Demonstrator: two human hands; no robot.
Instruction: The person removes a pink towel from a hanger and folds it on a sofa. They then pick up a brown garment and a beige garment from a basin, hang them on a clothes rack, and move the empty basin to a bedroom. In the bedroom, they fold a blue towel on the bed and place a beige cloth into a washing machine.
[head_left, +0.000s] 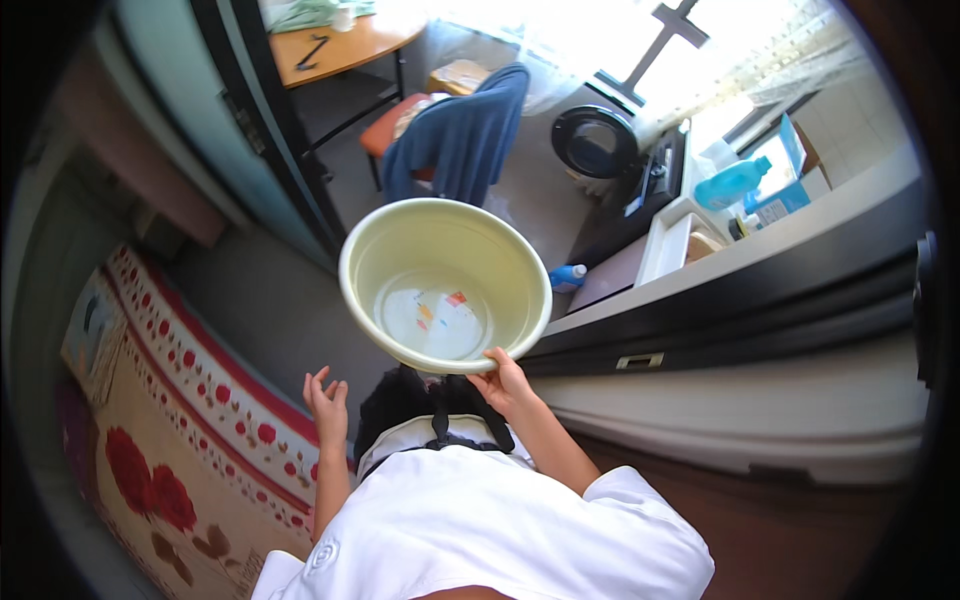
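Observation:
A pale yellow-green plastic basin (465, 247) is held out in front of my body, its open side tilted up towards me. My right hand (504, 384) grips the near rim, with the thumb over the edge and the fingers underneath. Inside, the basin's bottom bears small coloured printed patches. Off to the left, my left hand (327, 409) is raised with its fingers apart and holds nothing. It is clear of the basin, above the side of a bed with a rose-patterned cover (225, 450).
Beyond the basin stands a chair draped with a blue cloth (469, 135), beside a wooden table (352, 56). A dark-framed sliding door (277, 127) borders the left. At the right are a washing machine (596, 142), a blue bottle (568, 277) and a ledge with a turquoise bottle (731, 184).

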